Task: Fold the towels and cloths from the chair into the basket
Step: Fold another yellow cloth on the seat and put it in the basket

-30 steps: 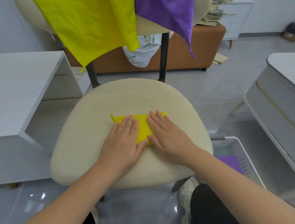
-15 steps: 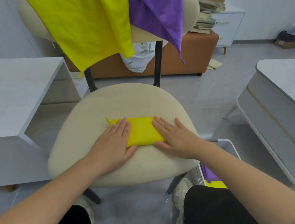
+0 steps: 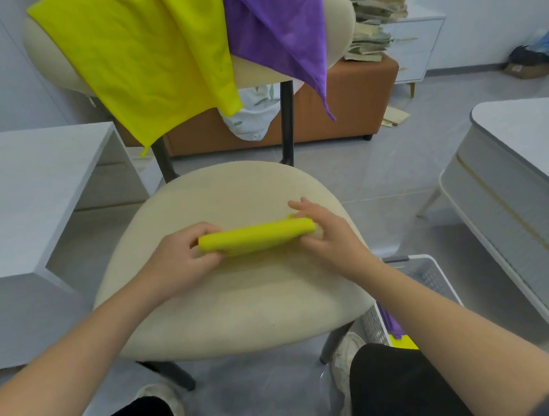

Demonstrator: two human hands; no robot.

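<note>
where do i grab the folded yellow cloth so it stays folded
By its two short ends, one hand coming in from each side, as the left hand and right hand do now. The folded yellow cloth is a long narrow bundle lying crosswise over the chair seat; pinching across the layers should keep the folds shut.

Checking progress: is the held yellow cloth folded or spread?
Folded: yellow cloth is a compact thick strip, left hand and right hand gripping its ends.

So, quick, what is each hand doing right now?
Left hand: grips the left end of the folded yellow cloth.
Right hand: holds the cloth's right end.
</note>
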